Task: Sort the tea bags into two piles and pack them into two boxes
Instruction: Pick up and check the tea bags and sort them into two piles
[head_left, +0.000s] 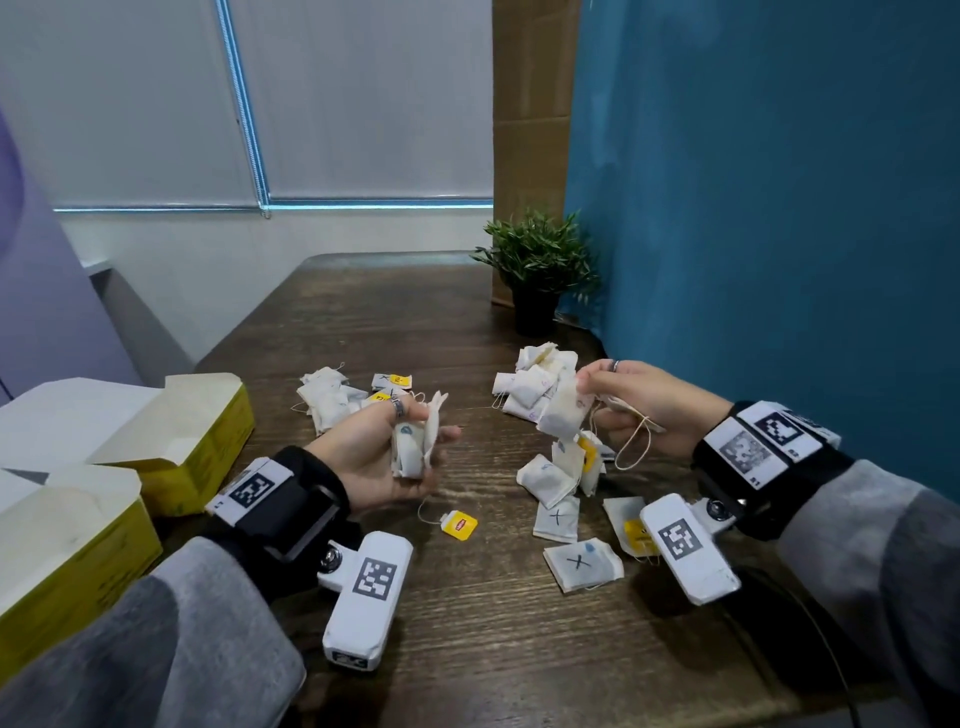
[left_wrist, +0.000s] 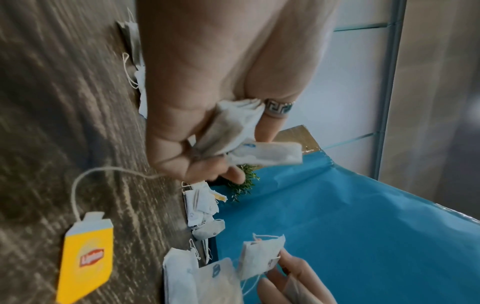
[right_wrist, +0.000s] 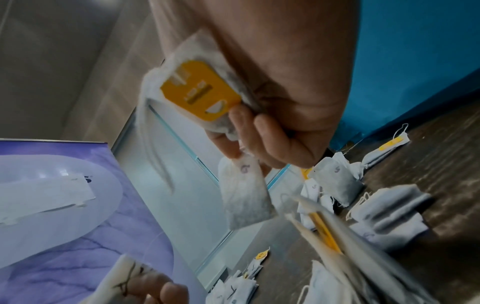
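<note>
My left hand (head_left: 387, 457) is raised palm-up over the table and grips a bunch of white tea bags (head_left: 413, 441); a string drops from it to a yellow tag (head_left: 459, 524) on the wood. In the left wrist view the thumb and fingers clamp those tea bags (left_wrist: 231, 127). My right hand (head_left: 631, 402) is lifted to the right and pinches one hanging tea bag (head_left: 563, 410), with a second bag and its yellow tag (right_wrist: 200, 90) tucked in the palm. Sorted piles lie at the far left (head_left: 327, 397) and far right (head_left: 535, 382). Loose bags (head_left: 558, 480) lie below the right hand.
Two open yellow boxes (head_left: 202, 441) (head_left: 67, 561) stand at the table's left edge. A potted plant (head_left: 537, 270) stands at the back by a blue partition (head_left: 779, 234). Bags marked with an X (head_left: 582, 564) lie near the front right. Bare wood (head_left: 478, 649) shows in front.
</note>
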